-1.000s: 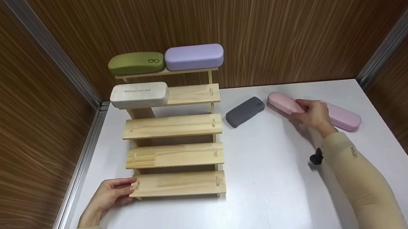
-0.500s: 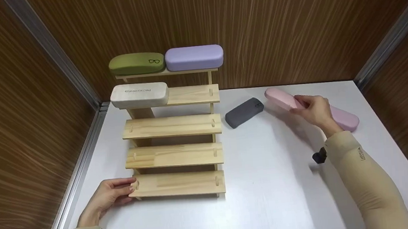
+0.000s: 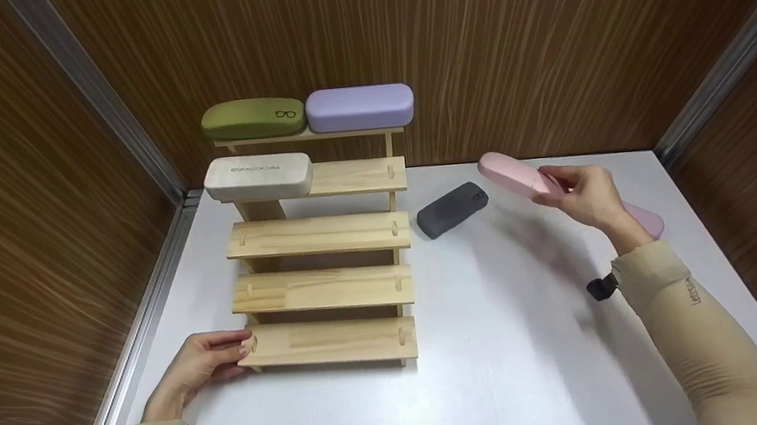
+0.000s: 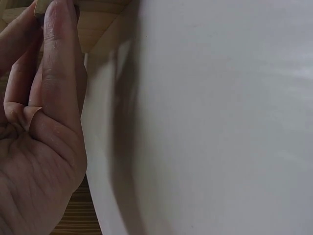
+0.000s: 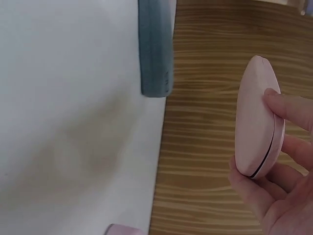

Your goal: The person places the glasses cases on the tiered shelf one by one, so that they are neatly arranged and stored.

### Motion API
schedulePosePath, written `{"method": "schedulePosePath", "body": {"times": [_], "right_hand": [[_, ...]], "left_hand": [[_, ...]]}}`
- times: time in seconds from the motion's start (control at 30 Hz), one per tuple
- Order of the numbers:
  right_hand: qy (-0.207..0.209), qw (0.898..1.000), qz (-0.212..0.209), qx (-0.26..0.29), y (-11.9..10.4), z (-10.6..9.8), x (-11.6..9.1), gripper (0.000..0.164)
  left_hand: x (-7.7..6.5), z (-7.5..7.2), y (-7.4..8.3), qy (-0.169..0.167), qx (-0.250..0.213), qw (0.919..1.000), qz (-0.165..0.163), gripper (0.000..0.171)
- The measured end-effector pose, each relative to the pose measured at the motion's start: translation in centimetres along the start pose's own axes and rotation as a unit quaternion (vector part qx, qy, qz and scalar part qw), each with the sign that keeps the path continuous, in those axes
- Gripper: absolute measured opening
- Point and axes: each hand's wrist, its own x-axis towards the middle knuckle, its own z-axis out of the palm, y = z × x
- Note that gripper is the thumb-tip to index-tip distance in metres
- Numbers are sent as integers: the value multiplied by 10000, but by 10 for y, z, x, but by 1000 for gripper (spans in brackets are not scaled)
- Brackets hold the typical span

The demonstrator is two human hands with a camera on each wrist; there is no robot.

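My right hand grips a light pink glasses case near one end and holds it above the table. In the right wrist view, thumb and fingers pinch the pink case across its sides, and a dark seam shows. At the lower left, my left hand pinches the left end of the lowest shelf of a wooden rack. The left wrist view shows that hand with its fingertips on the shelf's corner. Partly behind my right wrist lies a second, mauve-pink case.
A dark grey case lies right of the rack. Green and lavender cases sit on the top shelf, with a white case one shelf lower at left. Wood-grain panels stand around the white table.
My right hand has lifted the light pink case off the table, up and slightly left, its shadow now apart from it. The left hand stays on the shelf's end.
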Motion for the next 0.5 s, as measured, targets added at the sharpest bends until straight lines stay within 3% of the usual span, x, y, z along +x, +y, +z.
{"method": "schedulePosePath", "body": {"times": [0.5], "right_hand": [[-103, 9947, -931, 416, -59, -13, -21, 48]], "left_hand": [[-1, 0, 0, 22, 119, 9999, -8, 29]]}}
